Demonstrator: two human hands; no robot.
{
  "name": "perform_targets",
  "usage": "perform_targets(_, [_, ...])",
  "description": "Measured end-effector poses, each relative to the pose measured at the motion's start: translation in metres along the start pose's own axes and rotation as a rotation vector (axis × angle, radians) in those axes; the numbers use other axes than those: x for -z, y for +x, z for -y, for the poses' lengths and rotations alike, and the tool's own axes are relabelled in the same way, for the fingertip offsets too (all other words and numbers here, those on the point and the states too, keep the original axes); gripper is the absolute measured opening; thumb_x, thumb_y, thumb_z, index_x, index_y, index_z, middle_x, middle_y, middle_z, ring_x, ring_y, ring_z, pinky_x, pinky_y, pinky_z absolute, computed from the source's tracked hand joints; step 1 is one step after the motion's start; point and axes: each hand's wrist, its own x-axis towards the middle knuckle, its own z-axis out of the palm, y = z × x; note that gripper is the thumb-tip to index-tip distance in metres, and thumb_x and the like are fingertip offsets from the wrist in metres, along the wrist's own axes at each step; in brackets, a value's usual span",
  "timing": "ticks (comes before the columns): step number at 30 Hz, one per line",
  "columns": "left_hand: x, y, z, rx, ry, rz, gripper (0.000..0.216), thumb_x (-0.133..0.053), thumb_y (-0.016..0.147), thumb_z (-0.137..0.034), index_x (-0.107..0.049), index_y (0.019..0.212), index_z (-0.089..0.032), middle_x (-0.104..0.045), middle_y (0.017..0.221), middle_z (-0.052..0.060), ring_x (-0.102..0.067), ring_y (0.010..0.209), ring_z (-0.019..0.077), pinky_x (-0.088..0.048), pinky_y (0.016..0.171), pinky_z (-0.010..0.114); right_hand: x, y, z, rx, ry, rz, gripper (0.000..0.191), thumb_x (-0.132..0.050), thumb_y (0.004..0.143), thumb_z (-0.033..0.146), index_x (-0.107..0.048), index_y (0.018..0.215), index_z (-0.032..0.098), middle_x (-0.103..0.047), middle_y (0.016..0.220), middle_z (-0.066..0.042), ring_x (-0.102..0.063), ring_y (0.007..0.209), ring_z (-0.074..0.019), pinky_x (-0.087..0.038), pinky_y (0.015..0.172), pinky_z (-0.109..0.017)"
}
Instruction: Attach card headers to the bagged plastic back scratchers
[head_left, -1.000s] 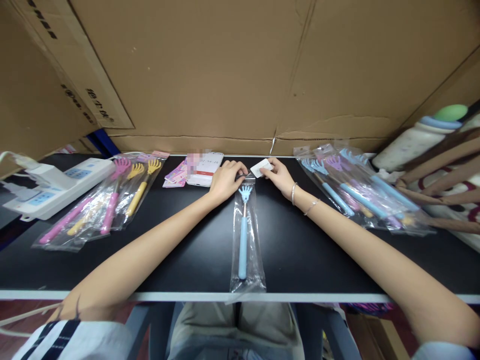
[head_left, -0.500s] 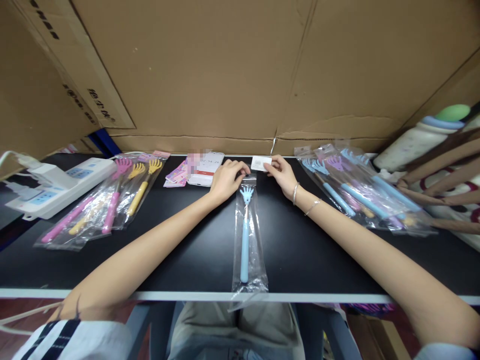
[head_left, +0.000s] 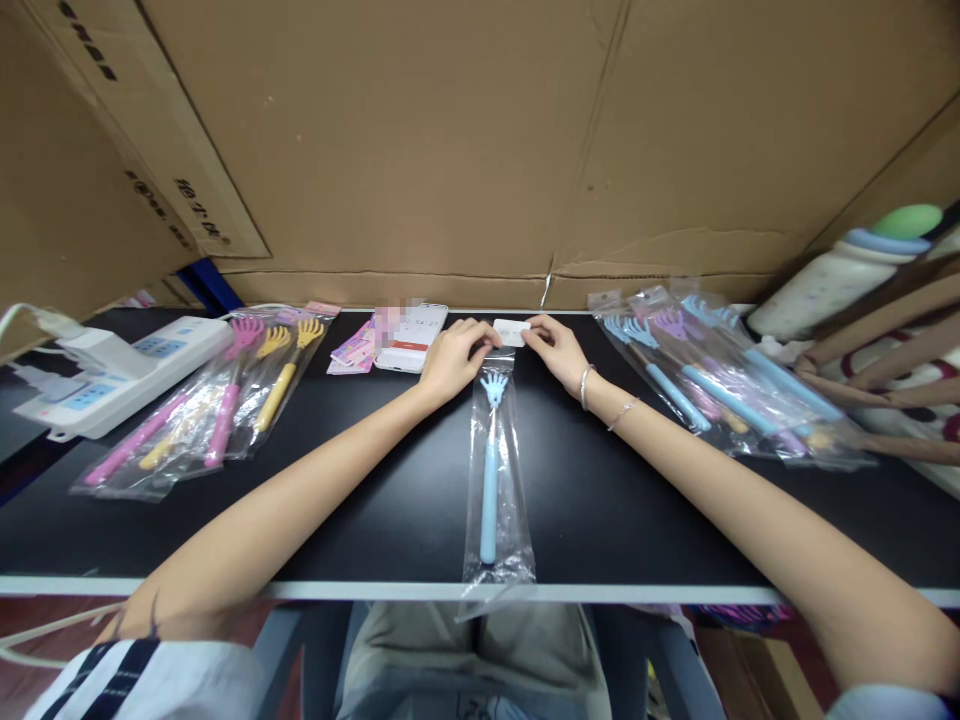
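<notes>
Nearest, at the bottom, are the seated person's pale trousers (head_left: 420,660), below the light edge of a black table (head_left: 360,500). A light-blue back scratcher (head_left: 489,500) lies straight ahead in a clear plastic bag (head_left: 517,500), its claw pointing away and the bag's lower end hanging over the edge. Beyond the claw, the right hand (head_left: 559,352) pinches a small white card (head_left: 512,332) between thumb and fingers. The left hand (head_left: 454,358) is curled with its fingertips at the top of the bag; whether they grip the plastic cannot be told. As far as can be judged, the scratcher is already bagged, while the card is outside, by the bag's top end. More bagged scratchers lie at both sides: a pink and yellow group (head_left: 223,425) on the left, beside a power strip (head_left: 169,345), and a mostly blue and purple pile (head_left: 727,400) on the right, too overlapped to count. Farther back are pink printed cards (head_left: 351,352) and a phone (head_left: 411,340), partly blurred out. The white card's print is illegible. Behind everything stands a cardboard wall (head_left: 450,150), cut off above.
</notes>
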Motion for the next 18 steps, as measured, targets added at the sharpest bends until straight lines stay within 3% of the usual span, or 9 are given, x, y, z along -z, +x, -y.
perform_targets(18, [-0.0004, 0.0, 0.0017, -0.021, -0.094, -0.042, 0.014, -0.051, 0.086, -0.014, -0.063, 0.091, -0.018, -0.065, 0.091, 0.003, -0.058, 0.088, 0.0149, -0.045, 0.082, 0.027, 0.0005, 0.0009, -0.0046, 0.02, -0.019, -0.003, 0.031, -0.062, 0.075, 0.047, -0.063, 0.089, 0.018, -0.068, 0.089, -0.007, -0.064, 0.088, -0.0221, -0.048, 0.087, -0.038])
